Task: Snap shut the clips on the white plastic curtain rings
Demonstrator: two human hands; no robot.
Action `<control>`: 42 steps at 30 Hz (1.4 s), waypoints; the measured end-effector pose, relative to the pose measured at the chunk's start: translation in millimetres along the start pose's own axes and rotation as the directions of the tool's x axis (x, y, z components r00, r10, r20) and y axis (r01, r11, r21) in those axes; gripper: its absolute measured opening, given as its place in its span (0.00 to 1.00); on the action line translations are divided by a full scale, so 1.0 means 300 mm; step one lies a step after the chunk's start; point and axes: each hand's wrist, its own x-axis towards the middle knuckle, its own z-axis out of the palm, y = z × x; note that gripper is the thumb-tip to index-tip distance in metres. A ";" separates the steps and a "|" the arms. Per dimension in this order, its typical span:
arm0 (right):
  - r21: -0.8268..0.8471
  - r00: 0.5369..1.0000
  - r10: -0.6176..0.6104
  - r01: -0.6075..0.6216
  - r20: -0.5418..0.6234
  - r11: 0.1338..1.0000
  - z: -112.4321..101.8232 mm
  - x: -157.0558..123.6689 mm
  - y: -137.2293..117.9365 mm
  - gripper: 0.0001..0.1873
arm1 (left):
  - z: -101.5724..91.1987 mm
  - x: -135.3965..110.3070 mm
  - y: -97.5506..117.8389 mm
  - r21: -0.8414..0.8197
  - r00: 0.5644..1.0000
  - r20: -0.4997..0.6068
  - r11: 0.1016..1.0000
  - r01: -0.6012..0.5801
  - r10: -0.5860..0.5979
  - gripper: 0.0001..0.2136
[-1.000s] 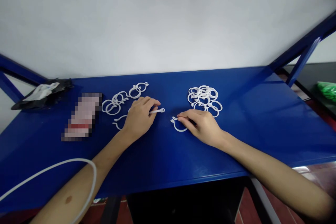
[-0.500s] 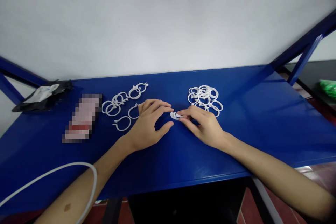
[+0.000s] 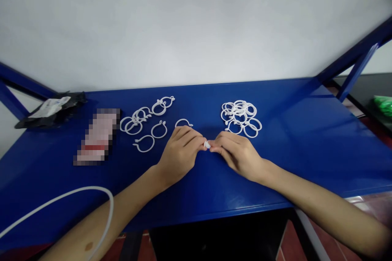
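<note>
A small white plastic ring point(image 3: 207, 144) is pinched between both hands above the middle of the blue table; only its end shows, the rest hidden by fingers. My left hand point(image 3: 183, 153) closes on it from the left with thumb and fingertips. From the right, my right hand point(image 3: 240, 151) grips it the same way. Just beyond my left hand lies another white ring point(image 3: 183, 120), partly covered by the fingers. Several open white rings point(image 3: 144, 143) are spread to the left. A heap of white rings point(image 3: 239, 115) sits behind my right hand.
A blurred-out flat rectangular item point(image 3: 98, 136) lies on the blue table point(image 3: 196, 208) at left. Behind it is a black plastic package point(image 3: 50, 110) with a white label. A white cable point(image 3: 61, 197) loops over my left forearm. Blue frame bars point(image 3: 357, 71) rise at both sides.
My left hand has moved in and closed its fingertips on the ring that my right hand was holding. Both hands are slightly nearer me, uncovering a ring beyond the left one.
</note>
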 end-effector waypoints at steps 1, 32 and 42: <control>-0.039 1.000 -0.017 0.017 0.008 0.999 -0.002 -0.002 -0.008 0.11 | 0.000 0.000 0.006 0.023 0.999 -0.015 0.999 -0.035 0.035 0.09; -0.565 0.784 0.611 -0.554 -0.109 0.611 -0.323 -0.009 0.205 0.10 | -0.015 -0.006 -0.106 0.540 0.920 0.290 0.839 0.071 -0.265 0.08; -0.320 0.974 0.199 -0.222 -0.104 0.921 -0.133 0.024 0.068 0.11 | -0.036 0.019 -0.048 -0.094 0.934 0.263 0.957 0.276 -0.243 0.06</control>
